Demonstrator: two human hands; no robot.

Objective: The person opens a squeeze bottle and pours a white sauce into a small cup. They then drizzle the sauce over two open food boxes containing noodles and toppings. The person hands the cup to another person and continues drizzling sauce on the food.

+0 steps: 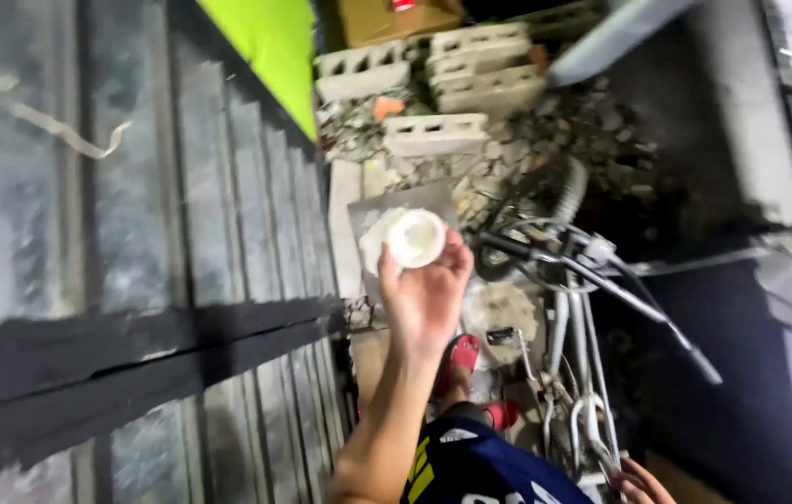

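Observation:
My left hand [424, 299] is raised in the middle of the view and grips a small white round cup-like container [412, 238] by thumb and fingertips, its open side facing me. My right hand [643, 485] shows only partly at the bottom edge, beside the metal frame of a bicycle [564, 308]; its grip is hidden. The bicycle's handlebar [601, 271] reaches to the right, just past the left hand. Below the left hand are my feet in red sandals [464, 355] and dark blue clothing [480, 467].
A grey corrugated metal sheet [135, 233] with a dark horizontal beam [135, 355] fills the left. Hollow concrete blocks [438, 131] and rubble [583, 131] lie ahead, with a bright green sheet [270, 42] and a cardboard box [396, 19] beyond. A dark wall [750, 140] stands at right.

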